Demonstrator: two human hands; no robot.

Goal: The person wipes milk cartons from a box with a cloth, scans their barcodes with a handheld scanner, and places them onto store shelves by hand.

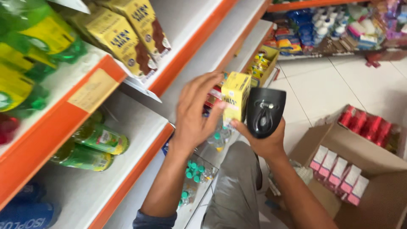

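Observation:
My left hand (194,111) grips a small yellow drink carton (235,96) from its left side, fingers wrapped over the top. My right hand (265,142) holds a black handheld barcode scanner (264,111) right next to the carton, its thumb reaching under the carton's bottom edge. Both hands hover in front of white shelves with orange edges (127,80). Matching yellow cartons (127,36) stand on the upper shelf to the left.
Green bottles (91,146) lie on a lower shelf, more green bottles at top left. An open cardboard box (373,169) on the tiled floor at right holds pink-and-white cartons and red packs. Small bottles with green caps (195,171) sit below. My knee (237,186) is underneath.

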